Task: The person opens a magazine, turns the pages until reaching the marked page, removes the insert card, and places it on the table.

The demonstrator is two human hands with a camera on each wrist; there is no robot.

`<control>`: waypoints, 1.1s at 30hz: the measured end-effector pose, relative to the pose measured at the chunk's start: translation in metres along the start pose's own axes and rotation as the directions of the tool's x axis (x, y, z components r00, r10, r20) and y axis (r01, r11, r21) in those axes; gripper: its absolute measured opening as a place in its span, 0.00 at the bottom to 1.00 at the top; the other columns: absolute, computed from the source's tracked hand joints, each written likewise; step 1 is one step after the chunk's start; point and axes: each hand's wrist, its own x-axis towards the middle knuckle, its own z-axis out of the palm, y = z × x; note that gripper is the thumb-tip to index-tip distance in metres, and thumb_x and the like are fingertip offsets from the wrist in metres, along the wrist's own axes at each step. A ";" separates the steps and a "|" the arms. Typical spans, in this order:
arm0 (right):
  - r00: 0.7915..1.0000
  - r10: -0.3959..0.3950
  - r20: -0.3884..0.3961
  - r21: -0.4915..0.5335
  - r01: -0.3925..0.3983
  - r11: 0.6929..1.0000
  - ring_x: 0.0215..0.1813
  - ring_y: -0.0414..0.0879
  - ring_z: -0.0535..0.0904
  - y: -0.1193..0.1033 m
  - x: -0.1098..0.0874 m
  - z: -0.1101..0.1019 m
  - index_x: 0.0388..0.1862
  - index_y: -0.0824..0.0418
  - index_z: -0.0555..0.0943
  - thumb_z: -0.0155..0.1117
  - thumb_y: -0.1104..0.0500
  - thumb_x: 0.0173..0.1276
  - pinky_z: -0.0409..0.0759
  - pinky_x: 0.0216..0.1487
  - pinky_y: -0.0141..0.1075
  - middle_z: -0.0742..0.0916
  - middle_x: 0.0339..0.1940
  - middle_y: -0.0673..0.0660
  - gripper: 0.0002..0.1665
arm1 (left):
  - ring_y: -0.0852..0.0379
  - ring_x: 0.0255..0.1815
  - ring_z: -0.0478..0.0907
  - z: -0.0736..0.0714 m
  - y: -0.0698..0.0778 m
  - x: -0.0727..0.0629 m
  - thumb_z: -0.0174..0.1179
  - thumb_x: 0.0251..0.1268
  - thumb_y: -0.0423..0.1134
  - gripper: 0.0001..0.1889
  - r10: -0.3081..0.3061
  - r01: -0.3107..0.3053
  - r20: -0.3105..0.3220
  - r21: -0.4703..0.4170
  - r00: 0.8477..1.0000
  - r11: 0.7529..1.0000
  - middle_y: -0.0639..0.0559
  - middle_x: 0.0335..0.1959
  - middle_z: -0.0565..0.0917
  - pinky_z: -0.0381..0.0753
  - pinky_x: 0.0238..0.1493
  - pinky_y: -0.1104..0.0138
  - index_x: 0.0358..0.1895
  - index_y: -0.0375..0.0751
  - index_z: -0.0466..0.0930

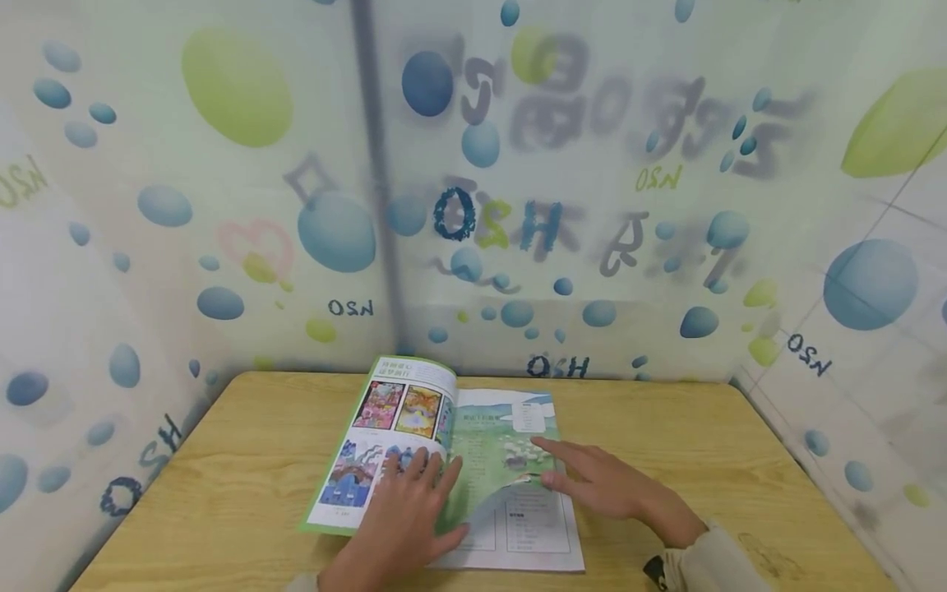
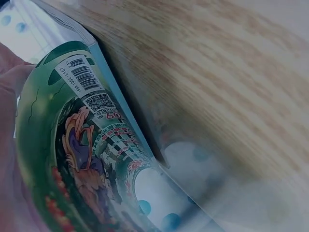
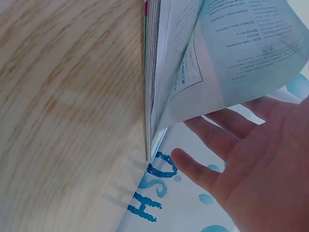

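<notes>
An open magazine [image 1: 543, 534] lies on the wooden table, its left side a green-edged page [image 1: 344, 510] with colourful pictures. My left hand [image 1: 403, 518] rests on that side near the spine, fingers spread. In the left wrist view the green cover [image 2: 43, 116], with a barcode and a cartoon picture, bows up from the table. On the right, a green illustrated page [image 1: 481, 436] curls up at its lower corner, exposing a white printed page below. My right hand [image 1: 617, 485] is at this page's outer edge. In the right wrist view its straight fingers [image 3: 217, 135] reach behind the raised page [image 3: 251, 53].
The light wooden table [image 1: 666, 427] extends on both sides of the magazine. Behind and beside it stand pale curtain-like walls [image 1: 473, 329] printed with blue and green drops and H2O lettering. A dark band [image 1: 654, 571] shows at my right cuff.
</notes>
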 end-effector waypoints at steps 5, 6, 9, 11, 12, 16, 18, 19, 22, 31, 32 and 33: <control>0.999 0.044 -0.028 0.017 -0.043 0.999 0.77 0.59 0.60 -0.001 0.000 0.000 0.80 0.52 0.59 0.40 0.39 0.80 0.60 0.71 0.62 0.65 0.78 0.56 0.35 | 0.42 0.71 0.67 0.001 -0.001 0.001 0.67 0.54 0.64 0.50 0.060 -0.066 -0.091 -0.069 0.994 0.995 0.42 0.73 0.67 0.72 0.60 0.40 0.78 0.51 0.57; 0.998 0.047 -0.038 0.014 -0.047 0.999 0.78 0.59 0.58 -0.001 0.001 0.000 0.80 0.52 0.58 0.40 0.38 0.80 0.59 0.71 0.63 0.64 0.79 0.56 0.36 | 0.43 0.75 0.62 0.001 -0.001 0.002 0.68 0.54 0.62 0.51 0.081 -0.089 -0.098 -0.078 0.992 0.993 0.43 0.77 0.62 0.69 0.64 0.40 0.79 0.53 0.54; 0.996 0.055 -0.066 0.001 -0.055 0.998 0.79 0.61 0.55 0.001 0.002 0.000 0.82 0.51 0.54 0.45 0.39 0.78 0.56 0.71 0.66 0.60 0.80 0.57 0.39 | 0.45 0.80 0.51 -0.002 -0.001 0.004 0.70 0.55 0.56 0.50 0.160 -0.166 -0.095 -0.062 0.983 0.984 0.47 0.81 0.52 0.57 0.72 0.41 0.80 0.57 0.52; 0.996 0.055 -0.076 -0.004 -0.056 0.998 0.79 0.61 0.54 0.002 0.003 -0.001 0.82 0.51 0.52 0.47 0.38 0.77 0.56 0.71 0.66 0.58 0.81 0.57 0.41 | 0.46 0.81 0.47 -0.004 -0.002 0.005 0.69 0.57 0.55 0.47 0.201 -0.204 -0.073 -0.038 0.977 0.978 0.50 0.81 0.51 0.52 0.74 0.42 0.79 0.59 0.55; 0.995 0.055 -0.079 -0.006 -0.056 0.998 0.79 0.61 0.53 0.002 0.003 -0.001 0.82 0.50 0.51 0.48 0.37 0.77 0.55 0.71 0.67 0.57 0.82 0.57 0.42 | 0.46 0.81 0.47 -0.004 -0.002 0.005 0.69 0.57 0.54 0.45 0.218 -0.220 -0.067 -0.025 0.974 0.975 0.51 0.81 0.52 0.52 0.74 0.42 0.78 0.59 0.58; 0.995 0.062 -0.083 0.002 -0.062 0.998 0.81 0.58 0.49 0.004 0.003 -0.001 0.83 0.52 0.47 0.50 0.34 0.74 0.54 0.73 0.63 0.53 0.83 0.55 0.48 | 0.47 0.81 0.46 -0.004 -0.002 0.005 0.68 0.57 0.52 0.38 0.255 -0.254 -0.050 0.033 0.966 0.967 0.52 0.80 0.57 0.51 0.75 0.44 0.74 0.59 0.67; 0.994 0.076 -0.075 0.011 -0.076 0.997 0.81 0.57 0.49 0.005 0.003 -0.002 0.83 0.54 0.46 0.53 0.34 0.73 0.54 0.74 0.62 0.52 0.83 0.56 0.50 | 0.47 0.81 0.48 -0.004 -0.003 0.005 0.67 0.57 0.51 0.36 0.273 -0.270 -0.040 0.061 0.961 0.961 0.51 0.79 0.59 0.51 0.75 0.44 0.72 0.59 0.70; 0.994 0.084 -0.066 0.018 -0.083 0.996 0.81 0.57 0.49 0.005 0.003 -0.002 0.83 0.55 0.46 0.55 0.34 0.72 0.54 0.74 0.61 0.53 0.82 0.56 0.52 | 0.47 0.80 0.48 -0.004 -0.003 0.005 0.67 0.56 0.50 0.34 0.282 -0.279 -0.035 0.071 0.959 0.958 0.51 0.78 0.60 0.51 0.75 0.44 0.71 0.59 0.72; 0.995 0.099 0.012 -0.008 -0.099 0.995 0.80 0.59 0.53 0.006 0.002 0.000 0.82 0.59 0.50 0.63 0.33 0.65 0.56 0.73 0.61 0.56 0.82 0.59 0.58 | 0.46 0.80 0.50 -0.004 -0.003 0.005 0.66 0.56 0.50 0.31 0.309 -0.307 -0.011 0.088 0.951 0.948 0.50 0.77 0.62 0.50 0.75 0.45 0.67 0.58 0.76; 0.976 0.034 0.214 -0.105 -0.012 0.994 0.76 0.58 0.62 0.009 -0.006 0.007 0.77 0.47 0.64 0.78 0.30 0.41 0.53 0.70 0.68 0.67 0.78 0.55 0.64 | 0.47 0.78 0.55 -0.004 -0.004 0.004 0.63 0.60 0.52 0.24 0.325 -0.327 0.035 0.089 0.945 0.941 0.49 0.76 0.65 0.53 0.75 0.46 0.62 0.59 0.81; 0.976 0.036 0.216 -0.115 -0.012 0.993 0.76 0.58 0.61 0.009 -0.006 0.008 0.77 0.46 0.65 0.78 0.29 0.41 0.53 0.71 0.68 0.67 0.78 0.54 0.64 | 0.47 0.78 0.56 -0.004 -0.005 0.004 0.62 0.60 0.52 0.24 0.326 -0.328 0.031 0.094 0.945 0.940 0.49 0.75 0.66 0.54 0.75 0.46 0.61 0.59 0.82; 0.976 0.035 0.216 -0.125 -0.008 0.992 0.76 0.57 0.61 0.009 -0.007 0.008 0.77 0.45 0.65 0.78 0.29 0.40 0.53 0.71 0.67 0.67 0.78 0.54 0.64 | 0.47 0.78 0.56 -0.004 -0.005 0.004 0.62 0.60 0.52 0.23 0.327 -0.328 0.025 0.096 0.945 0.940 0.49 0.75 0.66 0.54 0.75 0.46 0.60 0.58 0.83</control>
